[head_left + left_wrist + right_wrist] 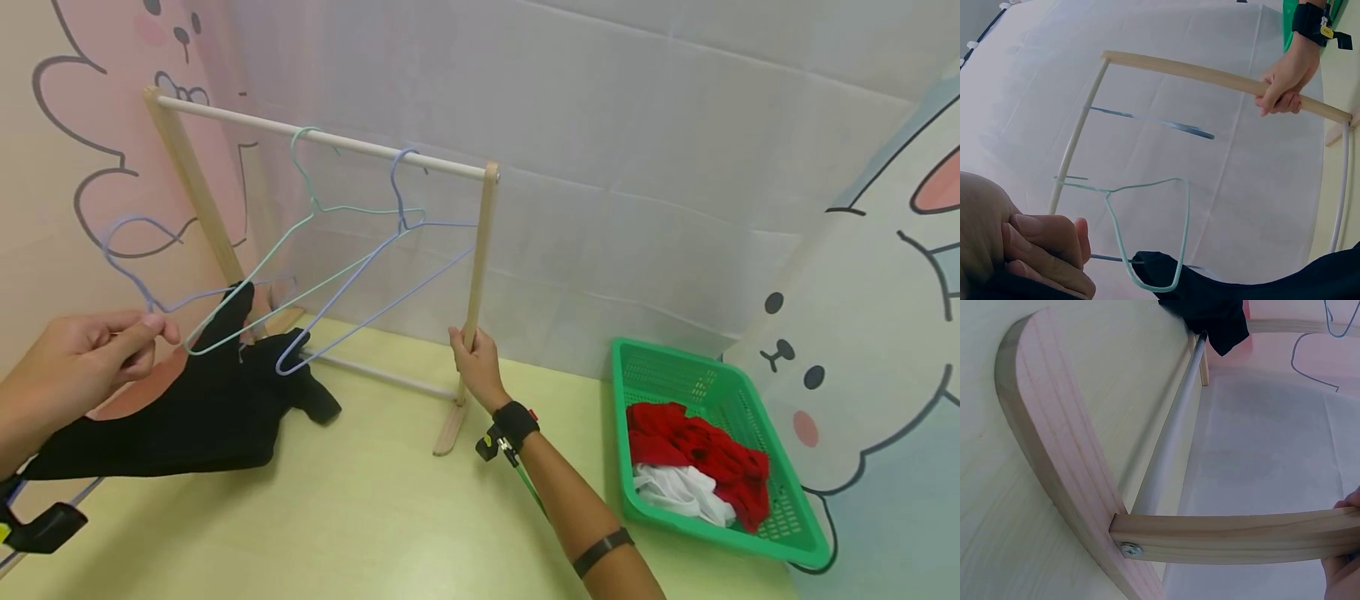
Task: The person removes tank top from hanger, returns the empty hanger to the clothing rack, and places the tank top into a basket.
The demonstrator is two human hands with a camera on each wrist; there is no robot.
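My left hand (pixel 112 358) pinches a lavender wire hanger (pixel 142 219) just below its hook, at the left of the head view. From this hanger hangs a black shirt (pixel 225 425), with one sleeve toward the rack's foot bar. My right hand (pixel 480 367) grips the right wooden post (pixel 480 242) of a small clothes rack, low down near its foot. A mint-green hanger (pixel 303 171) and a second lavender hanger (pixel 396 187) hang bare on the rack's white top rail (pixel 360 146). The left wrist view shows the curled left fingers (pixel 1047 240) close up.
A green plastic basket (pixel 622 417) stands on the table at right, holding red cloth (pixel 690 442) and white cloth (pixel 682 492). A white curtain (pixel 637 167) backs the rack. The rack's lower bar (pixel 1169 431) runs close above the tabletop (pixel 360 517).
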